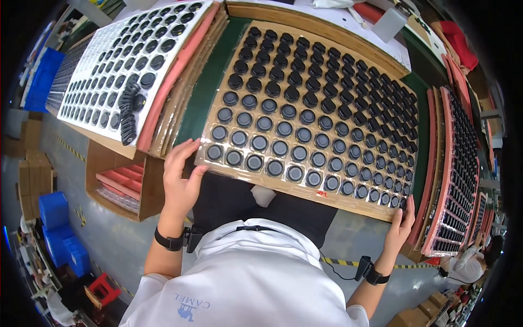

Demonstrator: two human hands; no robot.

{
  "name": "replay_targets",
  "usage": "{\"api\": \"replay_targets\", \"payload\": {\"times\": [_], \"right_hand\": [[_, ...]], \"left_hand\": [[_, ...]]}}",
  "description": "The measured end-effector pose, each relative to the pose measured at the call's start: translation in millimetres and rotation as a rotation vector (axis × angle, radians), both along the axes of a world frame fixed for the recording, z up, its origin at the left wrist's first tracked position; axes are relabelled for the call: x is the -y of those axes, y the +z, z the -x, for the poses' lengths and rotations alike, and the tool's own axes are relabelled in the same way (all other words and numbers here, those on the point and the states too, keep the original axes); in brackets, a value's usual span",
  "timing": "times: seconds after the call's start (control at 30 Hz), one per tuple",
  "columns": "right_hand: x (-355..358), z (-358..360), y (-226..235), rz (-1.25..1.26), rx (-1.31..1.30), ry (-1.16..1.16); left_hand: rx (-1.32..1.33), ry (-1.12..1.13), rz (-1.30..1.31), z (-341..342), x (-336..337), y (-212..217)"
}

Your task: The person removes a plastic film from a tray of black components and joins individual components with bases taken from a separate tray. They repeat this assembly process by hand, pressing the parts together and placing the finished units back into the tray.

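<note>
At the tabletop's (190,122) left edge sits a white tray (97,50) of black parts (147,80). My left grip (197,157) pinches the near left corner of the brown tray (340,199) of black caps (295,173), midway along the tabletop; my right grip (403,210) pinches its near right corner.

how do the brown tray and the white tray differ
Colour: the brown tray looks brown under clear plastic; the white tray is white.
Contact: the left hand and right hand touch the brown tray's edges; neither touches the white tray.
Contents: a curved stack of black discs lies on the white tray; the brown tray has none.
Both hold rows of round black parts.
</note>
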State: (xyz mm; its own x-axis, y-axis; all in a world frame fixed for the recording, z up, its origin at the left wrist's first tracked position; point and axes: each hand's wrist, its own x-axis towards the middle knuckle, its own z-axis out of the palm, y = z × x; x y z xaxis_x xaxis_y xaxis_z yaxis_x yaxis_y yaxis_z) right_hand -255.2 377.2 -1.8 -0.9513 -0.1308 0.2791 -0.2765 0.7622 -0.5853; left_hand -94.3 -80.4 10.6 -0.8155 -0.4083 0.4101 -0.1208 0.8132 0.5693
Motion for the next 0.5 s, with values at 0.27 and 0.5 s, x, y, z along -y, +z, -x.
{"api": "replay_targets", "payload": {"times": [0.27, 0.5], "right_hand": [[21.8, 1.9, -8.2, -0.207, -0.137, -0.062], [13.1, -0.4, -29.3, -0.249, -0.327, -0.199]], "left_hand": [[-0.013, 0.028, -0.047, 11.1, 8.7, -10.2], [-0.08, -0.005, 0.012, 9.8, 11.2, -24.3]]}}
